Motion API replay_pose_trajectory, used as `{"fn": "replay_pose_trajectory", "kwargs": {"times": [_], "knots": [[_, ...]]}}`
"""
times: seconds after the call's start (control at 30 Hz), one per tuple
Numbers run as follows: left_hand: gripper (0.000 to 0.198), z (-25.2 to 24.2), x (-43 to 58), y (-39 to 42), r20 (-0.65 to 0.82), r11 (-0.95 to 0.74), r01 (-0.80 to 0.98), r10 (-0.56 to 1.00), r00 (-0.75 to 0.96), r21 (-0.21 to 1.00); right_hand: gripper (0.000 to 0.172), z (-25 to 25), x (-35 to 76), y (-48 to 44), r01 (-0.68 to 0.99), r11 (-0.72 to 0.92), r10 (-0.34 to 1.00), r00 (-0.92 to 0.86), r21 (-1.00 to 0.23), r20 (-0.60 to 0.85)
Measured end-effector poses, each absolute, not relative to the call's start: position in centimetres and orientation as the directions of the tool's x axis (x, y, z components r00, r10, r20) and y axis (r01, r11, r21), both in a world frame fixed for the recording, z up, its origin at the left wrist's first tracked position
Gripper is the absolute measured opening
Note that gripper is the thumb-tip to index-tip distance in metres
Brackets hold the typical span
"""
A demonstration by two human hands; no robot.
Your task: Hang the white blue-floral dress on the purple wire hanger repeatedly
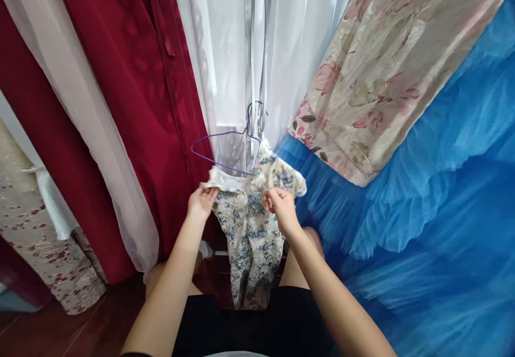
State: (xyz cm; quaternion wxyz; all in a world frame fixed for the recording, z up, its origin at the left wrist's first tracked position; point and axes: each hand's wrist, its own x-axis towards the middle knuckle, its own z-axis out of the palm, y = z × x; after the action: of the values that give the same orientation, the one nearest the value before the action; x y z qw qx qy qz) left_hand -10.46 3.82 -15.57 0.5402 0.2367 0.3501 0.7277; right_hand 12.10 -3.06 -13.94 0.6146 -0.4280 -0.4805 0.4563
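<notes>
A cream garment with blue floral print and a white edge (pixel 265 228) hangs in front of me. Its right shoulder sits on a purple wire hanger (pixel 219 133), while the hanger's left arm is bare. My left hand (pixel 203 200) pinches the white upper edge on the left, thumb and fingers closed on the cloth. In front of the garment's right side, my right hand (pixel 280 205) is closed with curled fingers. Whether cloth is between those fingertips is hidden. The hanger's hook is up against grey straps or bars (pixel 259 67).
Long dark red cloth (pixel 120 78) and a pale sheer strip (pixel 88 78) hang at left. White cloth (pixel 225 40) is behind the hanger. A pink floral fabric (pixel 362 88) and ruffled blue tulle (pixel 434 212) crowd the right. Dark reddish floor (pixel 96 325) shows below.
</notes>
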Motion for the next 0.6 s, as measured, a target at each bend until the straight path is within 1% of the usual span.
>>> {"fn": "replay_pose_trajectory", "kwargs": {"times": [0.07,0.13,0.2,0.23,0.27,0.3,0.37,0.43,0.5,0.57,0.6], "knots": [[0.017,-16.3,-8.0,1.8,-0.014,-0.104,-0.61,0.982,-0.186,0.786,0.021,-14.9,12.7,-3.2,-0.105,0.222,0.973,0.087,-0.969,0.213],[0.011,-16.2,-5.3,-0.3,0.094,-0.114,-0.509,0.993,-0.065,0.853,0.02,-15.6,12.8,-3.4,0.014,0.282,0.959,0.001,-0.959,0.282],[0.01,-15.4,-3.0,-2.1,0.281,-0.247,-0.298,0.957,0.074,0.922,0.029,-16.0,12.8,-3.7,0.148,0.348,0.933,-0.152,-0.926,0.327],[0.012,-14.8,-2.1,-2.8,0.375,-0.35,-0.174,0.916,0.142,0.92,0.026,-16.2,12.9,-3.9,0.19,0.363,0.92,-0.229,-0.912,0.318],[0.014,-14.2,-1.4,-3.4,0.457,-0.456,-0.058,0.866,0.201,0.888,0.019,-16.2,13.0,-4.1,0.213,0.364,0.91,-0.287,-0.907,0.298],[0.017,-13.7,-1.0,-3.8,0.522,-0.545,0.037,0.818,0.242,0.838,0.015,-16.1,13.3,-4.4,0.223,0.356,0.906,-0.321,-0.907,0.276],[0.02,-13.1,-0.6,-4.3,0.576,-0.624,0.121,0.767,0.283,0.772,0.026,-15.4,14.3,-5.1,0.237,0.352,0.904,-0.338,-0.905,0.263],[0.03,-13.3,-0.8,-4.6,0.524,-0.6,0.092,0.755,0.396,0.795,0.031,-14.0,15.8,-6.1,0.248,0.398,0.879,-0.378,-0.883,0.291],[0.044,-14.5,-1.1,-5.1,0.38,-0.493,0.047,0.724,0.576,0.869,0.03,-12.2,17.6,-7.3,0.231,0.448,0.83,-0.467,-0.864,0.305],[0.049,-16.1,-1.5,-5.9,0.206,-0.388,0.099,0.669,0.714,0.916,0.032,-10.4,19.7,-8.3,0.243,0.468,0.808,-0.506,-0.85,0.301],[0.047,-16.9,-1.6,-6.3,0.136,-0.358,0.154,0.666,0.733,0.921,0.033,-9.7,20.7,-8.6,0.273,0.476,0.813,-0.499,-0.836,0.299]]}}
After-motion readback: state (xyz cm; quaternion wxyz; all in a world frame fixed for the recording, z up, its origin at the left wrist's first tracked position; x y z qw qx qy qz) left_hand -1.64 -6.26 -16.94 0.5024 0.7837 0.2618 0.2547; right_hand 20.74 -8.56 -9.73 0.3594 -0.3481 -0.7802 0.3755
